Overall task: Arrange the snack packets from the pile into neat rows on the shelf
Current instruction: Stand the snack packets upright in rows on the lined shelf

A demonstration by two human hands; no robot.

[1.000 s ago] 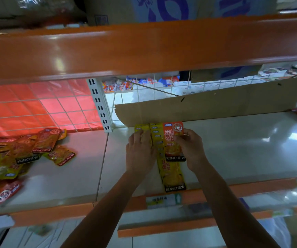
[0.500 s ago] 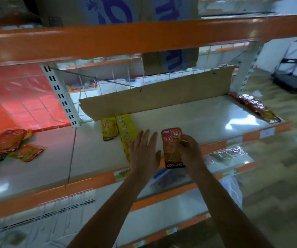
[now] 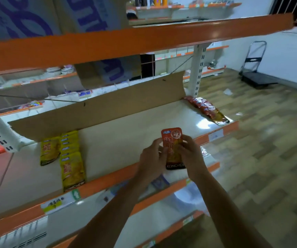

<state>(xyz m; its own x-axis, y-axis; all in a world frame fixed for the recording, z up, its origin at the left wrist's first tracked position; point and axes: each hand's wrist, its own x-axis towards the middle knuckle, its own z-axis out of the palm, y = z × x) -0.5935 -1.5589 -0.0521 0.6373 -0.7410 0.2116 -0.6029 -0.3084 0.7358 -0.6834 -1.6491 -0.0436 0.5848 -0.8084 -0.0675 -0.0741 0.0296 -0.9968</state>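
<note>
A cardboard sheet (image 3: pixel 108 106) stands along the back of the shelf (image 3: pixel 126 133). Near the shelf's left end, in front of the sheet, a row of packets (image 3: pixel 71 158) runs overlapping from back to front edge, with a lone packet (image 3: pixel 48 152) just beside it on the left. At the right end a second row (image 3: pixel 206 109) lies in front of the upright post (image 3: pixel 198 68). Between the two rows, over the front edge, the left grip (image 3: pixel 151 158) and right grip (image 3: pixel 191 156) hold a loose packet (image 3: pixel 172 149) from either side. A trolley (image 3: pixel 255 72) stands on the floor (image 3: pixel 251 140), far right and behind.
</note>
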